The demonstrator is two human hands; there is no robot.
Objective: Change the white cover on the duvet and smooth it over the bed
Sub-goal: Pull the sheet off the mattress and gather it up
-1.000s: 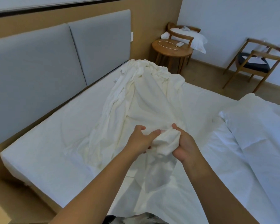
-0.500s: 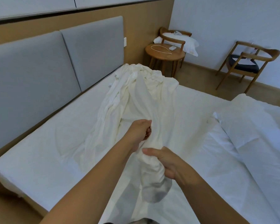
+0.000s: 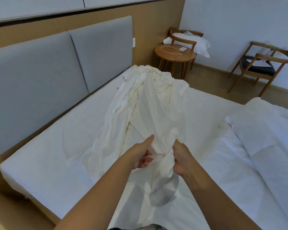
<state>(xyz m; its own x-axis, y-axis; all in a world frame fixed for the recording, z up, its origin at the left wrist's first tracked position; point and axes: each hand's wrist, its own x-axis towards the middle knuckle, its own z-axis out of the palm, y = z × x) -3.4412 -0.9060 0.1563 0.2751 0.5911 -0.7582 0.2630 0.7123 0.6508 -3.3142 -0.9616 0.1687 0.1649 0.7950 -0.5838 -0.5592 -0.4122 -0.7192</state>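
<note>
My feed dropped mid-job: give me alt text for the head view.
The right hand grips a bunched white cover stretched along the bed; the left hand is against it, thumb out. A duvet lies to the right, chairs and a round table beyond.

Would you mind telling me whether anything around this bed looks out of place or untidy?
Yes. The cover lies bunched in a crumpled ridge across the bed rather than spread flat, one end gathered in the right hand. A pillow sits on a chair by the wall.
</note>
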